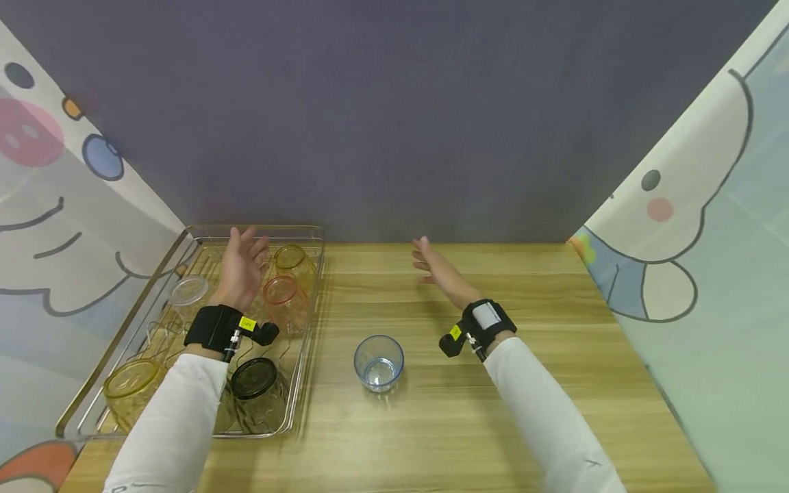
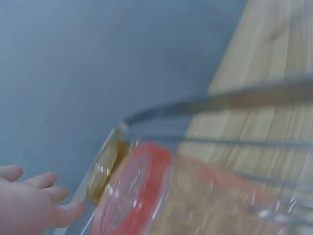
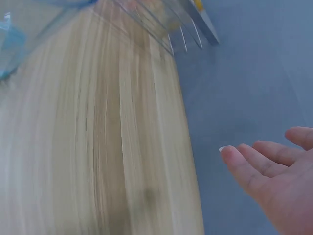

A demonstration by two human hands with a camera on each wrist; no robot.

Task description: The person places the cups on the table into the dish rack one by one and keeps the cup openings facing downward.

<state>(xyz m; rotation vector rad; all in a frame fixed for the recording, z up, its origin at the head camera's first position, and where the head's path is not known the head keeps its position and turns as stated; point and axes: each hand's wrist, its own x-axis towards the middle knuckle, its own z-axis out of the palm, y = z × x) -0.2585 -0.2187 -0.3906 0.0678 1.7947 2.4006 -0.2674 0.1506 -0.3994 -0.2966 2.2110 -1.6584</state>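
My left hand (image 1: pixel 242 270) hovers over the wire rack (image 1: pixel 306 366) with fingers loosely extended, holding nothing. Near it in the rack are a red-rimmed glass (image 1: pixel 286 305), a yellow glass (image 1: pixel 296 266) and a clear glass (image 1: pixel 189 293). In the left wrist view the red-rimmed glass (image 2: pixel 132 196) lies to the right of the fingers (image 2: pixel 46 181), apart from them. My right hand (image 1: pixel 440 270) is held above the wooden table, fingers extended and grasping nothing. A blue-rimmed glass (image 1: pixel 379 366) stands on the table between my forearms, touched by neither hand.
The rack's near end holds a dark glass (image 1: pixel 259 394) and another yellow glass (image 1: pixel 132 390). A grey panel (image 1: pixel 394 123) rises behind the wooden table (image 1: pixel 431 424). Cartoon-printed walls (image 1: pixel 709 287) flank both sides.
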